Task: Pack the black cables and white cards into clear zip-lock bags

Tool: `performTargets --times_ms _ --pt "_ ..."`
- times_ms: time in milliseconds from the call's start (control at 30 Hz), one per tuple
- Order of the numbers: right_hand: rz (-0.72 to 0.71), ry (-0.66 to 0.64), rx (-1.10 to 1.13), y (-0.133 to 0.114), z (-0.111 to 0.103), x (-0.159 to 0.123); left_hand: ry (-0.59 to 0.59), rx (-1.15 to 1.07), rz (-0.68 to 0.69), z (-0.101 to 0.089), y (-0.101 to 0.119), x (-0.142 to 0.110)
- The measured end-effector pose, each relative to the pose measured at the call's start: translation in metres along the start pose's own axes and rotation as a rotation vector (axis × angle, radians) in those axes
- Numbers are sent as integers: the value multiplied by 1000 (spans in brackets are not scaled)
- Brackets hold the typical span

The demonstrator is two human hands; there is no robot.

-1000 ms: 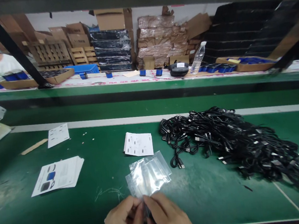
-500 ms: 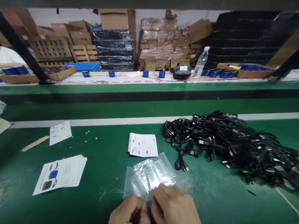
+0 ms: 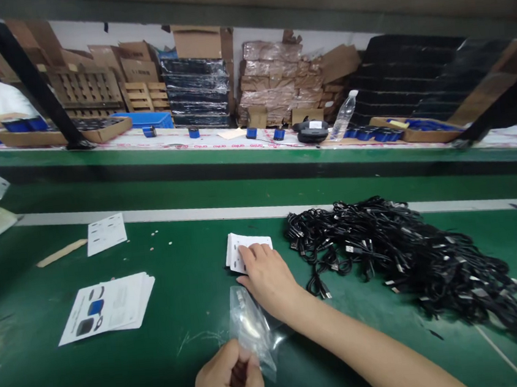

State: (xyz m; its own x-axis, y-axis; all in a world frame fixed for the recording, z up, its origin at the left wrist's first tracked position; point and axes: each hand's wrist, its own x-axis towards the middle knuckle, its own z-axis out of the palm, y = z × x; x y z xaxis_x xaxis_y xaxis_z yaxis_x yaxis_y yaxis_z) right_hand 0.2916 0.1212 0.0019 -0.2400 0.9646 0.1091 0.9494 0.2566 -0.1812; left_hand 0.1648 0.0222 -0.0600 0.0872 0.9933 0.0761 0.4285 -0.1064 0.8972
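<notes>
My left hand [image 3: 227, 378] is closed at the front edge of the bench, pinching a clear plastic bag [image 3: 249, 324] by its lower left side. The bag stretches up and away from the fingers, and more clear plastic lies partly hidden under my right forearm. Farther out, my right hand [image 3: 267, 279] rests on a small stack of white printed leaflets [image 3: 235, 254]. Its fingers lie over the top sheet, with the thumb apart from them near the stack's front edge. Much of the stack is covered by this hand.
A heap of black USB cables [image 3: 384, 248] spreads over the right side. On the left lie printed cards [image 3: 117, 307], a single printed sheet [image 3: 106, 234] and a brown strip [image 3: 61, 253]. Behind runs a raised shelf [image 3: 175, 147] with a bottle [image 3: 345, 113]; a person sits far left.
My right hand has left the plastic bags and moved forward onto the leaflet stack. My left hand stays near the front edge, with the bag now held apart in it.
</notes>
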Motion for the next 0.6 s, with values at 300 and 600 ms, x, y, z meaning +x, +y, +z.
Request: performTargets --times_ms 300,600 --pt "-21 -73 -14 23 -9 -2 -25 10 -22 0 2 0" --pt "7 -64 -12 11 -6 -2 -64 -17 -99 -3 7 1"
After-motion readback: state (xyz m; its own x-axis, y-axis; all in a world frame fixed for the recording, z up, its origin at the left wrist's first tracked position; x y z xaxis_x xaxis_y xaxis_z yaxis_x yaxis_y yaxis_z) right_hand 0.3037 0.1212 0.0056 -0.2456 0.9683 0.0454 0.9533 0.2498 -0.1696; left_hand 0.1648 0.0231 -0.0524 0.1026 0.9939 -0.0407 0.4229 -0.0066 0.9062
